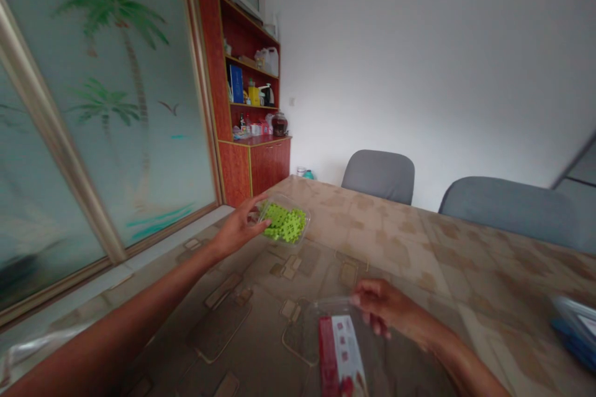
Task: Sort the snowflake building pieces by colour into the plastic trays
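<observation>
My left hand (244,221) reaches out over the table and grips the left side of a clear plastic container (305,237), thumb at the near side and fingers at the back. Inside lie bright green notched plastic pieces (285,223), heaped together. Closer to me, my right hand (378,303) pinches the far right corner of a clear plastic lid (331,305). A red and white label (342,353) with printed characters is on the lid. The lid's near end is cut off by the frame's bottom edge.
A patterned brown cloth covers the table (372,229). At the right edge sits another clear container (577,322) with something blue. Two grey chairs (379,173) stand along the far side. Beyond the left corner are a red wooden cabinet (235,167) and sliding glass doors (139,105).
</observation>
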### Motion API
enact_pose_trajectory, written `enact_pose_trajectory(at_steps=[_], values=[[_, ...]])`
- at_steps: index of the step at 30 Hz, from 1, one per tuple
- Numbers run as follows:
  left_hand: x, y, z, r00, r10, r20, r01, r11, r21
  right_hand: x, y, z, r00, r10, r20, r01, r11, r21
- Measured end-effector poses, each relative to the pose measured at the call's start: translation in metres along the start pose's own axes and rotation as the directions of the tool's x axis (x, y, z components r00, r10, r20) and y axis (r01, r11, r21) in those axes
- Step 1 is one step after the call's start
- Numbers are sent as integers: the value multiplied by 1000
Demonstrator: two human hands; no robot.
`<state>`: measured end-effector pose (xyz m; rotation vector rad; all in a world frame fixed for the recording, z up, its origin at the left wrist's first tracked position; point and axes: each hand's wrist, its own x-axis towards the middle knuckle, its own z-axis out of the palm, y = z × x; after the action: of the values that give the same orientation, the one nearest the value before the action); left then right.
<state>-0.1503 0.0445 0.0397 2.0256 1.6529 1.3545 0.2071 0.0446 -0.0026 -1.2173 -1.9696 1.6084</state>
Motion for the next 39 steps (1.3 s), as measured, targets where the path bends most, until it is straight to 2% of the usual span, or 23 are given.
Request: enact_pose_trajectory(at_steps=[3,7,10,13,17,21,29,32,35,37,39], values=[[-4,0,-2,999,1,40,-1,1000,3,4,2,3,999,-38,-25,37,999,-31],[-2,-3,-8,986,17,167,0,995,-103,13,-2,-4,988,-98,-123,91,994,-56],[2,1,-12,980,38,197,-8,988,-153,19,-5,-6,977,-138,-166,129,990,-65],[5,9,-13,968,164,192,-152,985,-76,28,-6,-5,960,-195,-202,180,979,-93],[6,20,-12,919,309,244,-337,938,80,43,-9,-5,922,-278,-269,237,955,-177],[2,23,-10,878,398,267,-436,894,104,59,-11,-2,876,-351,-332,262,923,-282],[-9,39,-7,823,494,281,-546,825,148,73,-9,12,826,-459,-327,320,860,-398],[-11,45,-8,836,495,239,-538,824,176,76,-6,4,817,-454,-355,299,860,-413],[-3,45,-7,885,455,97,-465,872,157,73,0,-7,821,-430,-376,266,871,-413],[8,43,-3,937,350,5,-350,935,54,67,5,-13,826,-418,-379,253,875,-412],[21,42,5,986,152,-67,-160,979,-127,58,9,-15,834,-417,-361,260,874,-410]])
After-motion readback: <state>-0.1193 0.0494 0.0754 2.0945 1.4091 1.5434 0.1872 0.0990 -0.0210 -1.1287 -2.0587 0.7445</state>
